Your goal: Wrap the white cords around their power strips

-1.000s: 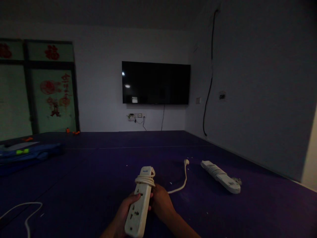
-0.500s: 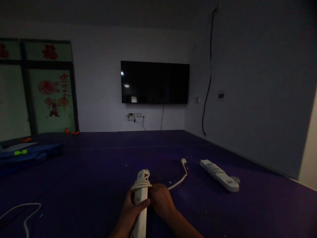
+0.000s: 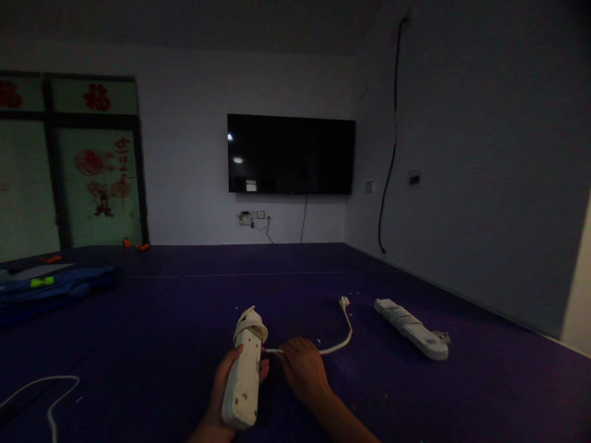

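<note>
In the head view, my left hand (image 3: 220, 386) is closed around a white power strip (image 3: 244, 378), held up and tilted, its sockets facing me. Several turns of its white cord (image 3: 252, 325) wrap the far end. From there the cord runs to the right into my right hand (image 3: 303, 369), which is closed on it with the fingers curled over. Past that hand the cord's free part lies curved on the purple surface, ending in a plug (image 3: 344, 301). A second white power strip (image 3: 410, 329), with its cord wound round it, lies farther right.
The purple surface (image 3: 184, 320) stretches to the walls. Folded blue cloth (image 3: 87, 282) with a bright green item (image 3: 42, 282) lies at left, and another white cord (image 3: 60, 378) at lower left. A television (image 3: 290, 154) hangs on the far wall. A black cable (image 3: 392, 166) dangles along the right wall.
My left hand has turned and tilted the power strip, moving it slightly left, so its socket face shows more. My right hand has drawn apart from it, with a stretch of cord now visible between.
</note>
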A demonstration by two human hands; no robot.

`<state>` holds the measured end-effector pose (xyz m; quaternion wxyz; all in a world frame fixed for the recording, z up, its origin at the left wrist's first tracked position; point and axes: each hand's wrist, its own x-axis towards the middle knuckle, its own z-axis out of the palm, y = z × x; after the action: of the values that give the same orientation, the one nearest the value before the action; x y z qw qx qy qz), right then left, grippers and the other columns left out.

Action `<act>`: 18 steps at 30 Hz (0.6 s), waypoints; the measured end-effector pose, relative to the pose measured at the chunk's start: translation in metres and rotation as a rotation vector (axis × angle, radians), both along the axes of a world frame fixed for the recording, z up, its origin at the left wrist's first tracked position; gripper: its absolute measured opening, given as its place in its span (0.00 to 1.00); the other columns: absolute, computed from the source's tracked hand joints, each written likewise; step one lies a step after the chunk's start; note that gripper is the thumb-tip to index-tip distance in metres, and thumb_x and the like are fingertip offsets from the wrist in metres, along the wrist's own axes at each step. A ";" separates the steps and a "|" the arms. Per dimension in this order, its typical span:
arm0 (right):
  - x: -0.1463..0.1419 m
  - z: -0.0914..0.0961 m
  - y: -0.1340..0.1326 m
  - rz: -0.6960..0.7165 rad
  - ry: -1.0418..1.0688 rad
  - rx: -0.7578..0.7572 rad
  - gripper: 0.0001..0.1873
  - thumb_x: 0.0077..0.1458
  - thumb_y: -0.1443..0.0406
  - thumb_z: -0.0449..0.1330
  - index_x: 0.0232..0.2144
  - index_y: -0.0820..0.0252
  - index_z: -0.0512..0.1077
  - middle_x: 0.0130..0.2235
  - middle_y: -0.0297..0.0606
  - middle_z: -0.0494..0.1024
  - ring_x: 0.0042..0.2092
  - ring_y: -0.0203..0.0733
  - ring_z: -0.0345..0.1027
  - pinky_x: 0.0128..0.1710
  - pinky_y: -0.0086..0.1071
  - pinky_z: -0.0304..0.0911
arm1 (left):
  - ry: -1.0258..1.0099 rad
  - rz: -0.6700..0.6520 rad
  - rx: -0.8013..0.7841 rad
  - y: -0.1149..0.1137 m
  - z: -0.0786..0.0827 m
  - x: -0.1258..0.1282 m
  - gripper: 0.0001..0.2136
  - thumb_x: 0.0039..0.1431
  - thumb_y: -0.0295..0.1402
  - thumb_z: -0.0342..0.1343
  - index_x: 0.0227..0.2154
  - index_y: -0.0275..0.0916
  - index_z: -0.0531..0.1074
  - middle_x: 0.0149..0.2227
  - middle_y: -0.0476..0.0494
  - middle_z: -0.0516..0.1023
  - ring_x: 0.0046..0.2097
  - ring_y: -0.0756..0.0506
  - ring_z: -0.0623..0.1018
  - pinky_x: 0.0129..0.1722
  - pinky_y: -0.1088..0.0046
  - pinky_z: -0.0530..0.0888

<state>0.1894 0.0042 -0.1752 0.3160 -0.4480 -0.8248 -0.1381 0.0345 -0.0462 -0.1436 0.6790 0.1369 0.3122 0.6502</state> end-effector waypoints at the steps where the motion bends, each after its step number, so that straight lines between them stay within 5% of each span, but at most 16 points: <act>1: 0.000 0.000 0.000 0.001 0.024 0.016 0.09 0.58 0.67 0.50 0.29 0.58 0.70 0.30 0.35 0.72 0.34 0.38 0.65 0.36 0.33 0.53 | -0.032 -0.023 0.018 0.000 0.001 -0.002 0.20 0.52 0.29 0.53 0.48 0.24 0.63 0.28 0.36 0.79 0.28 0.44 0.79 0.33 0.66 0.76; 9: 0.002 -0.002 0.001 -0.034 0.289 0.118 0.10 0.58 0.66 0.50 0.31 0.58 0.71 0.30 0.36 0.73 0.34 0.39 0.66 0.36 0.32 0.56 | -0.192 -0.249 0.135 0.003 -0.001 -0.015 0.29 0.55 0.33 0.49 0.58 0.25 0.50 0.37 0.31 0.79 0.37 0.42 0.79 0.40 0.68 0.74; 18: 0.006 -0.003 0.005 -0.063 0.501 0.126 0.16 0.60 0.62 0.45 0.30 0.58 0.71 0.31 0.39 0.74 0.34 0.40 0.67 0.36 0.32 0.60 | -0.033 -0.215 0.065 0.002 -0.003 -0.006 0.28 0.54 0.35 0.50 0.55 0.21 0.55 0.35 0.28 0.79 0.36 0.37 0.79 0.39 0.61 0.74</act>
<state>0.1950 0.0096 -0.1787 0.5333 -0.4732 -0.6962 -0.0839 0.0287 -0.0438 -0.1464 0.7452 0.1809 0.2633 0.5853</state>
